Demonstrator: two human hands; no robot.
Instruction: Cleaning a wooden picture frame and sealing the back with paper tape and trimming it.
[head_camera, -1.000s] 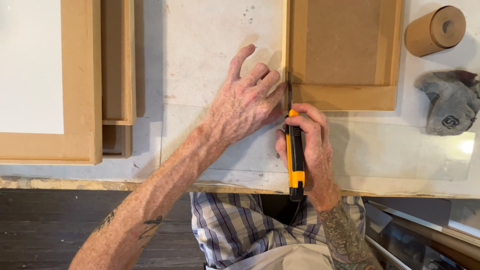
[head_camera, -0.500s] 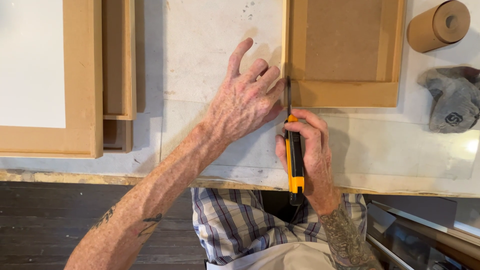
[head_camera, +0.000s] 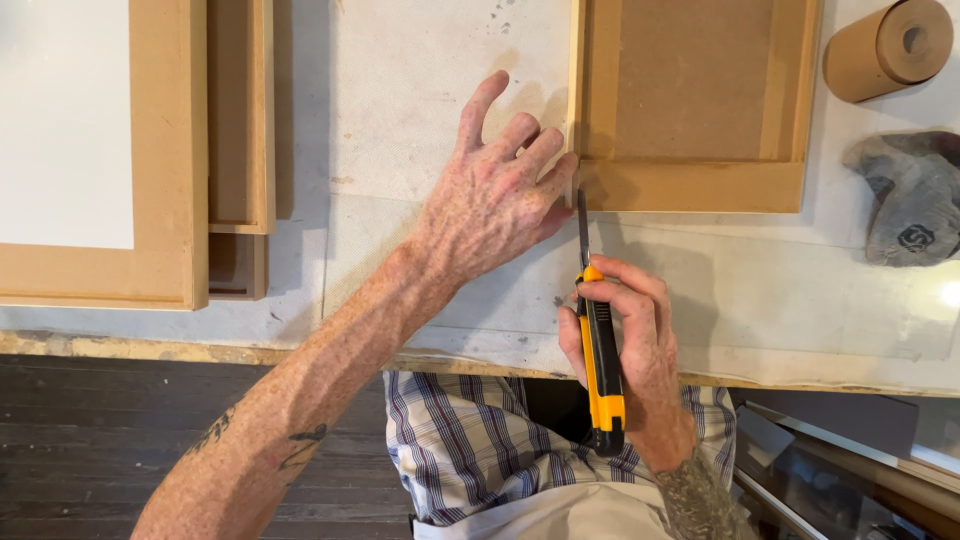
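Our right hand (head_camera: 628, 330) is clenched around a yellow-and-black utility knife (head_camera: 600, 355), thumb side up, blade extended and pointing away from us. The blade tip sits just below the lower left corner of the brown wooden frame (head_camera: 690, 185), in line with the frame's left edge. Our left hand (head_camera: 495, 195) is released, holding nothing: palm down, fingers spread on the white sheet (head_camera: 420, 110) covering the bench, fingertips (head_camera: 560, 165) pressed against the frame's left edge near that same corner. Left forearm crosses diagonally from the lower left. The frame lies flat, back side up, a fibreboard panel (head_camera: 685, 75) set inside it. Knife and frame sit at centre right of the work surface, knife handle hanging over the near bench edge (head_camera: 200, 350). At far left lies a larger frame (head_camera: 165, 150) around a white panel, and just beside it two narrower wooden pieces (head_camera: 240, 120) are stacked. At top right a roll of brown paper tape (head_camera: 885, 50) lies on its side, with a grey crumpled glove (head_camera: 905, 195) below it, both well apart from our hands. Dark floorboards (head_camera: 100, 440) show below the bench.
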